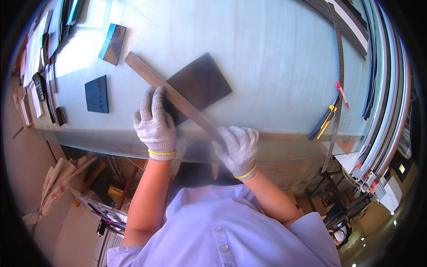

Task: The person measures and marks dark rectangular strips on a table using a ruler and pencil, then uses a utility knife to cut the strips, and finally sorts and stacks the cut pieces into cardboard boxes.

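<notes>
A long, narrow brown strip [175,99] lies slantwise in front of me, its far end to the left and its near end toward my body. Beneath it is a dark rectangular sheet [202,82], partly covered by the strip. My left hand [154,120], in a grey knitted glove with a yellow cuff, holds the strip's left side near the middle, its fingers bent against it. My right hand [240,149], gloved alike, is closed around the near end; motion blurs the strip there and hides its tip.
All this is on a glass-topped table [275,58]. A small blue-black piece [97,94] and a teal-and-brown piece [112,44] lie left. Right are a yellow utility knife [325,120], a red-and-white marker [342,94] and a long metal ruler [339,53]. Long profiles [396,89] line the right edge.
</notes>
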### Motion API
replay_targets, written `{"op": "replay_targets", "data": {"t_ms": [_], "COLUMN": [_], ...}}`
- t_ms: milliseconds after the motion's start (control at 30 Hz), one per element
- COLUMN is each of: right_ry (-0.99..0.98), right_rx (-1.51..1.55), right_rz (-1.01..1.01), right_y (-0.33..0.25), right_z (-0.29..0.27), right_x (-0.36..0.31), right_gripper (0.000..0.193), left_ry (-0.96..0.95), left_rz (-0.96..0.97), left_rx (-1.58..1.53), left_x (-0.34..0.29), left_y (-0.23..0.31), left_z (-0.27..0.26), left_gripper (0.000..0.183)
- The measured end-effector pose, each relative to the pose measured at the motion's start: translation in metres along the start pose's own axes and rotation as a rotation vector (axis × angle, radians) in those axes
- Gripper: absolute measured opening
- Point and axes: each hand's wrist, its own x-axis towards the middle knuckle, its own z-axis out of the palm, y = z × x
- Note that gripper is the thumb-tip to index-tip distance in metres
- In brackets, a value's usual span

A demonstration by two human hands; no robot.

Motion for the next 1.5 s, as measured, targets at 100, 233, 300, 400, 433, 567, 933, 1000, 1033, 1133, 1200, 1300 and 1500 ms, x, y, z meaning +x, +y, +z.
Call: {"op": "replay_targets", "data": {"t_ms": [100,233,300,400,433,567,933,1000,1033,1133,1200,1300,1500], "right_ry": [-0.002,-0.001,-0.010,0.003,0.002,0.006,0.012,0.016,0.017,0.017,0.015,0.001,-0.002], "right_rx": [0.014,0.017,0.012,0.018,0.021,0.027,0.029,0.034,0.036,0.039,0.040,0.033,0.037], "right_rz": [0.002,0.004,0.000,-0.004,-0.003,-0.006,0.006,0.005,0.005,0.006,0.009,0.011,0.012], "right_y": [0.0009,0.0010,0.0005,0.0007,0.0006,0.0006,0.0004,0.0006,0.0006,0.0005,0.0007,0.0004,0.0002], "right_z": [0.0017,0.0018,-0.0005,0.0008,0.0005,-0.0004,0.0002,0.0005,0.0006,0.0006,0.0007,-0.0007,-0.0005], "right_x": [-0.0010,-0.0011,0.0000,0.0001,0.0002,0.0007,0.0008,0.0008,0.0007,0.0005,0.0003,0.0012,0.0018], "right_gripper": [0.049,0.049,0.048,0.048,0.048,0.049,0.047,0.046,0.046,0.046,0.046,0.046,0.045], "left_ry": [0.014,0.010,0.008,0.002,0.002,0.028,0.033,0.031,0.027,0.020,0.020,0.019,0.018], "left_rz": [0.006,0.016,0.017,0.017,0.014,0.041,0.063,0.064,0.062,0.059,0.060,0.058,0.059], "left_rx": [0.001,0.004,-0.004,-0.002,-0.002,0.020,0.026,0.031,0.031,0.035,0.041,0.035,0.041], "left_x": [-0.0010,-0.0011,-0.0011,-0.0011,-0.0013,-0.0018,-0.0014,-0.0018,-0.0019,-0.0021,-0.0020,-0.0025,-0.0019], "left_y": [-0.0018,-0.0027,-0.0027,-0.0020,-0.0017,-0.0040,-0.0049,-0.0053,-0.0054,-0.0054,-0.0051,-0.0061,-0.0056], "left_z": [0.0023,0.0027,0.0024,0.0023,0.0020,0.0044,0.0045,0.0044,0.0045,0.0045,0.0042,0.0056,0.0053], "left_gripper": [0.057,0.058,0.058,0.059,0.059,0.063,0.065,0.065,0.066,0.066,0.067,0.067,0.066]}}
